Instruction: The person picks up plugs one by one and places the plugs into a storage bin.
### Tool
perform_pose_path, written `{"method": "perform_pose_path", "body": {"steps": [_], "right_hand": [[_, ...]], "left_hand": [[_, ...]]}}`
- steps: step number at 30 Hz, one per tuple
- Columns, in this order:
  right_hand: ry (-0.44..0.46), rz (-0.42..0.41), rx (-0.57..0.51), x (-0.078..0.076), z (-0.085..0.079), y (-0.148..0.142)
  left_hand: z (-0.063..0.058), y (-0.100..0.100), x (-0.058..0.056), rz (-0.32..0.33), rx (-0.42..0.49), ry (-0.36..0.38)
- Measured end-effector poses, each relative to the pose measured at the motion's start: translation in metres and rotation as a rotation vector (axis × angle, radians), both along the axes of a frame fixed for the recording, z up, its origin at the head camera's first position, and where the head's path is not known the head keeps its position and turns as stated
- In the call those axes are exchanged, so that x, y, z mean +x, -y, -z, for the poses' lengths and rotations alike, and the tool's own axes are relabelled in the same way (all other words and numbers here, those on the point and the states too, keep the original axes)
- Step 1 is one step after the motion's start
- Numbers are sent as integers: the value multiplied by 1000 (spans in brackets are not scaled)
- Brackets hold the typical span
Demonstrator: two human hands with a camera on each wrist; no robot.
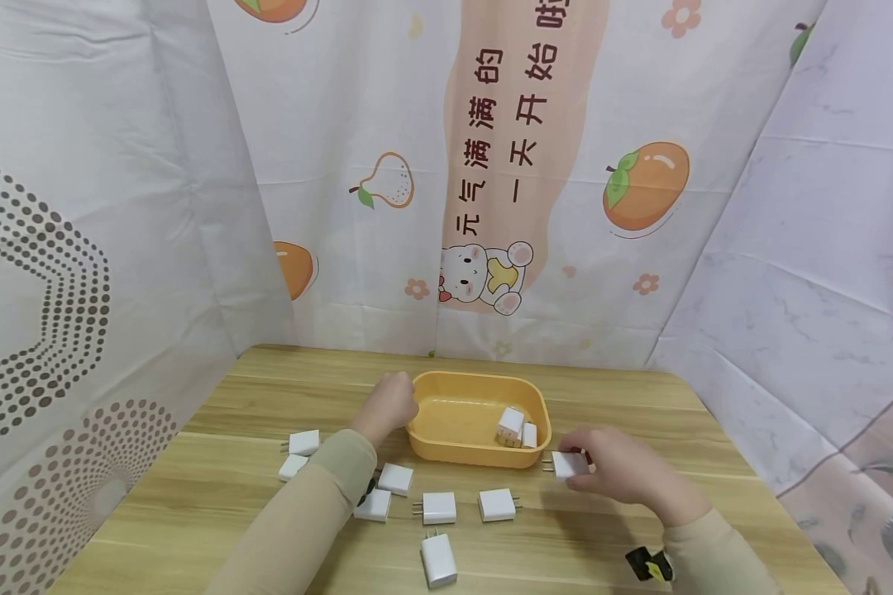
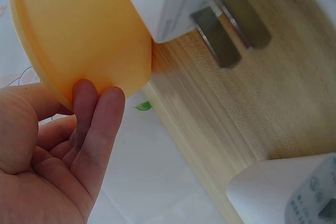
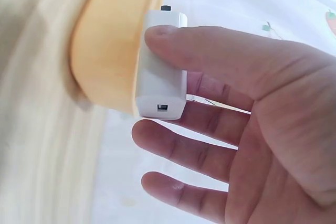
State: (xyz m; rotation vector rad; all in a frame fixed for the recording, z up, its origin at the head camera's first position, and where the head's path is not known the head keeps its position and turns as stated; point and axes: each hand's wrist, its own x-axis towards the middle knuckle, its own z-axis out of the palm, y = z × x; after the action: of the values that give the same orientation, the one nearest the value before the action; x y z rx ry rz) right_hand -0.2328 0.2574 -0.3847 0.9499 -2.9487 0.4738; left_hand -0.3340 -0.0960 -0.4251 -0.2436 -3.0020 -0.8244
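My left hand (image 1: 391, 405) pinches the left rim of a yellow plastic basin (image 1: 446, 453), fingers on its outer wall and thumb at the edge in the left wrist view. Just right of the basin, my right hand (image 1: 610, 464) holds a white charger plug (image 1: 568, 464) between thumb and fingers, its prongs pointing left toward the basin. The right wrist view shows a small port on the end of this charger (image 3: 160, 90), the thumb lying across its side. Inside the basin, white chargers (image 1: 511, 422) sit in the right end.
Several white chargers lie on the wooden table (image 1: 253, 512): one charger (image 1: 439, 560) near the front, another charger (image 1: 497, 505) before the basin, and others by my left sleeve, such as the charger (image 1: 304, 443). Printed cloth (image 1: 357, 273) hangs behind the table and at both sides.
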Motion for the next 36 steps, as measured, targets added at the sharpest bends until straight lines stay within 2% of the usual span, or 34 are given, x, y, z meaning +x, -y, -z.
{"method": "perform_pose_path", "body": {"steps": [8,15,36], "right_hand": [[-68,16,14,2,-24,-5],[-84,31,21,3,-34,-8],[-96,10,19,-7,-20,-5]], "left_hand": [[0,1,0,5,10,-1],[-1,1,0,1,27,10],[0,0,-1,-25,23,24]]}}
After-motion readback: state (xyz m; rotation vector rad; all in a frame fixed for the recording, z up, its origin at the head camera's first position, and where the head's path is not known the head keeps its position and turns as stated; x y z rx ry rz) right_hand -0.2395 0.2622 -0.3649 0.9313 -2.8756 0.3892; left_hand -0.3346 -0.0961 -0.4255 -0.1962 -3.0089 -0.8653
